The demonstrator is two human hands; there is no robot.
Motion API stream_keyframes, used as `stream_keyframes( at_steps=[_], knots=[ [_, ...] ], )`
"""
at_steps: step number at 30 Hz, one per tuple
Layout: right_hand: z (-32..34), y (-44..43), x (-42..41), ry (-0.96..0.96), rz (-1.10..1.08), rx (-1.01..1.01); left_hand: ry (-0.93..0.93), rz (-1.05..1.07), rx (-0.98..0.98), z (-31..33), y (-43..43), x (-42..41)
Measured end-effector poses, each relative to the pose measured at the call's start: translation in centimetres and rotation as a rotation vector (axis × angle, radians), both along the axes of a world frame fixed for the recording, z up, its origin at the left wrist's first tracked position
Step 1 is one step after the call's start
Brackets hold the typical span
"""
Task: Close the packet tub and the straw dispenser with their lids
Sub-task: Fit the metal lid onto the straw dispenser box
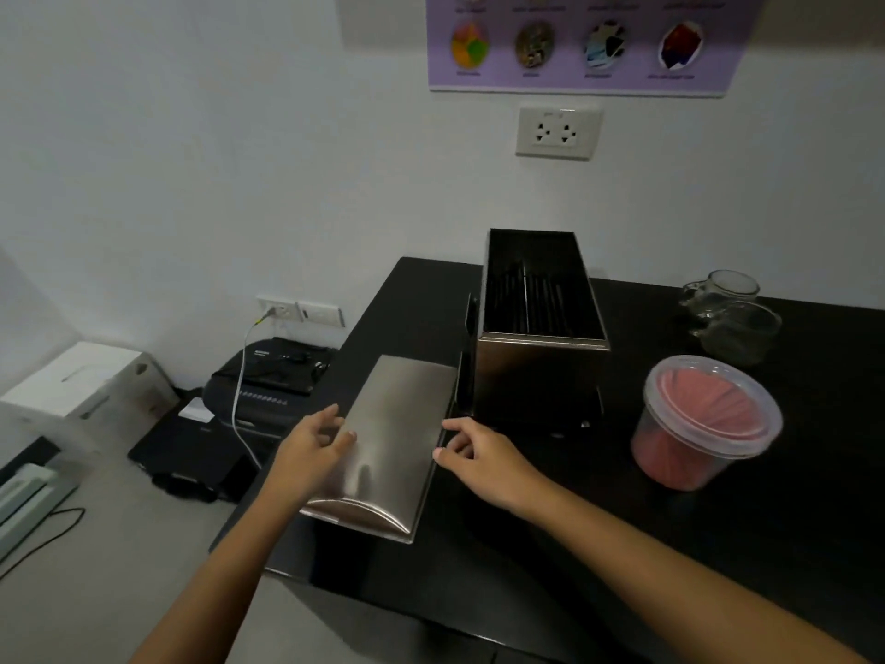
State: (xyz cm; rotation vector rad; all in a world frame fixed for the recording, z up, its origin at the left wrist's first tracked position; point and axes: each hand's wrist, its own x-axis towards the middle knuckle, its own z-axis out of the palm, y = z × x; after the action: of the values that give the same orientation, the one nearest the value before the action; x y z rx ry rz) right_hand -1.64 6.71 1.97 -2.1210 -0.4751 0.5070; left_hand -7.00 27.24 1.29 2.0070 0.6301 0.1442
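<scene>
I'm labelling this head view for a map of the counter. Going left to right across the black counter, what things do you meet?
Steel lid, with the left hand and right hand at its sides → open straw dispenser → lidded tub of pink packets. The glass jugs stand farther back, above the tub.

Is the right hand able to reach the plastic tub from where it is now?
Probably yes. The right hand is beside the steel lid, and only bare black counter lies between it and the plastic tub.
</scene>
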Motion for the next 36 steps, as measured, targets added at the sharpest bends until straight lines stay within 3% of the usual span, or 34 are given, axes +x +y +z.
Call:
stream_keyframes(
  at_steps=[4,9,16,22,36],
  knots=[
    [-1.5,2.9,0.7,0.019,-0.163,-0.068,0.059,-0.04,-0.026,-1.7,2.5,1.8],
    [-2.7,5.8,1.5,0.112,-0.361,-0.119,0.249,-0.207,0.317,-3.3,5.2,4.5],
    [-3.7,7.1,1.9,0.111,-0.375,-0.26,0.343,-0.285,0.535,-3.8,2.9,4.8],
    [-4.3,8.8,2.0,0.099,-0.417,-0.265,0.304,-0.276,0.406,-3.5,3.2,5.3],
    [-4.3,8.8,1.8,0.147,-0.47,-0.048,0.16,-0.16,0.2,-3.2,2.8,5.5]
  ],
)
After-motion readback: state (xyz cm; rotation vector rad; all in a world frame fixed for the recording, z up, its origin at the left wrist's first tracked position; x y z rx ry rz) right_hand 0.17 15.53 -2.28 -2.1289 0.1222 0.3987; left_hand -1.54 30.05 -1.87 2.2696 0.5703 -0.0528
